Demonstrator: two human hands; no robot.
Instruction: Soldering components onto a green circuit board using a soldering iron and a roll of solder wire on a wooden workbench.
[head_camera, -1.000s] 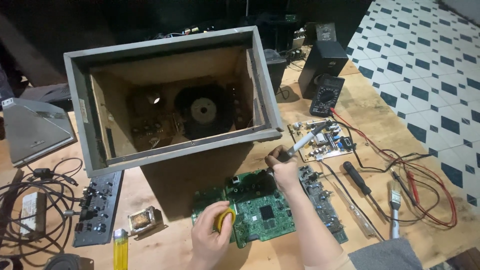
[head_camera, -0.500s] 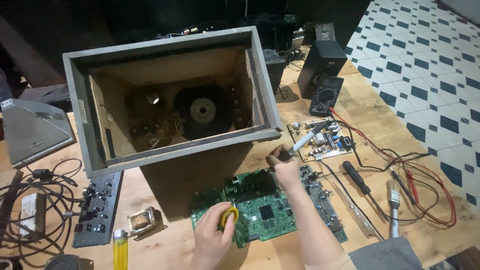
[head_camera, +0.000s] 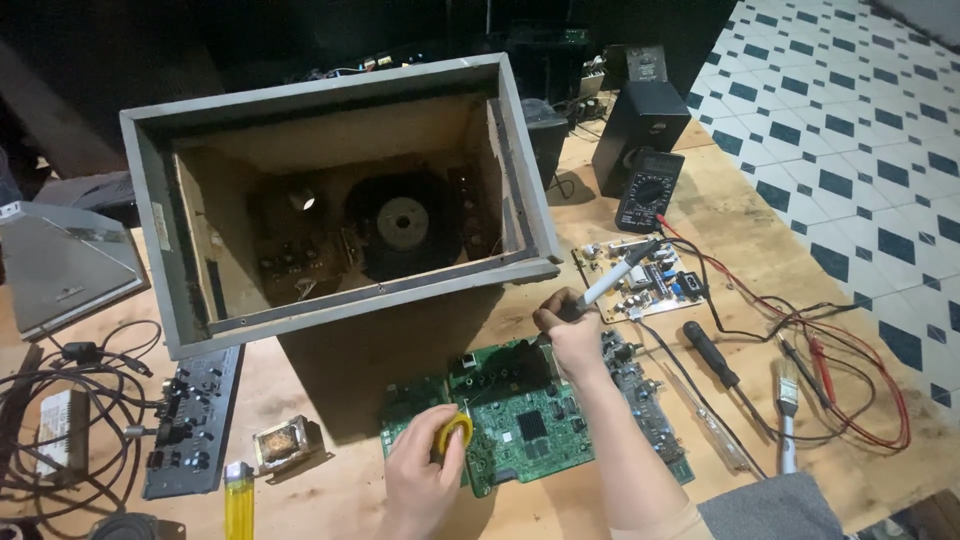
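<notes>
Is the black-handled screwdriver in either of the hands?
No, the black-handled screwdriver lies on the table beside the brush, while the right hand holds a soldering iron and the left hand a yellow spool.

An electronics repair workshop: a wooden bench (head_camera: 720, 230) carries circuit boards (head_camera: 525, 420), a multimeter (head_camera: 649, 190) near its far right edge, a screwdriver (head_camera: 712, 354), a brush (head_camera: 786, 400), tangled cables (head_camera: 70, 400) at its left edge, and an opened speaker cabinet (head_camera: 340, 200).
</notes>
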